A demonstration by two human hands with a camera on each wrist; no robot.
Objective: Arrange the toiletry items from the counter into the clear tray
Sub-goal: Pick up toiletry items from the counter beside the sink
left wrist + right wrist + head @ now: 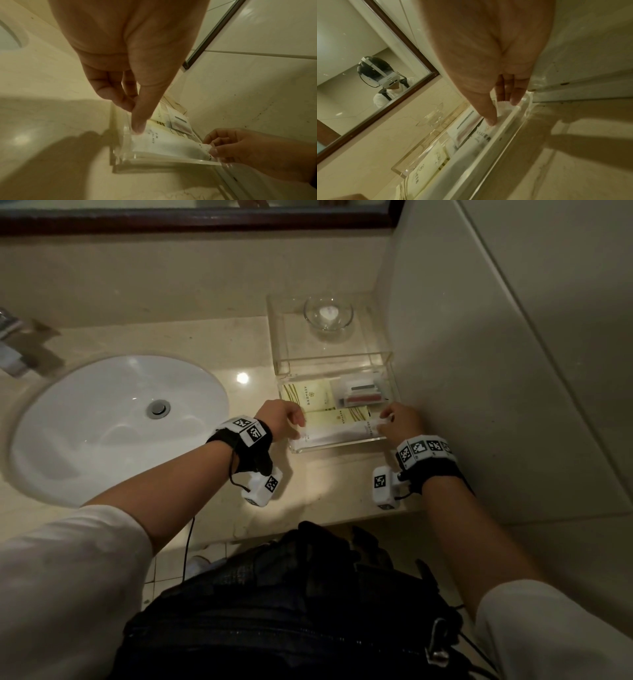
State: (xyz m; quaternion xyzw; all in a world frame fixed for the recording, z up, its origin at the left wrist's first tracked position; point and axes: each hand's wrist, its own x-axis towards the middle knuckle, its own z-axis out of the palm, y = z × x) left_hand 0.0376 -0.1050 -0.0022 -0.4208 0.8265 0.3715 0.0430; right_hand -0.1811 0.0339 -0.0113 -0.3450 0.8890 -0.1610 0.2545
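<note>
A clear tray (342, 445) sits on the counter by the right wall, with cream packets (310, 395) and a clear sachet (359, 395) of red and dark items in it. A long white packet (342, 433) lies along the tray's front wall. My left hand (297, 424) holds its left end, thumb on top and fingers curled behind. My right hand (388, 421) pinches its crimped right end. In the left wrist view my left hand (133, 117) meets the packet (171, 146) inside the tray's (163, 163) corner. In the right wrist view my right hand (503, 112) pinches the packet (462, 162).
A glass bowl (328, 314) stands on a clear box (284, 337) behind the tray. The white sink (116, 422) lies to the left, with a faucet (13, 344) at the far left. The tiled wall (479, 371) runs close on the right, a mirror (191, 217) behind.
</note>
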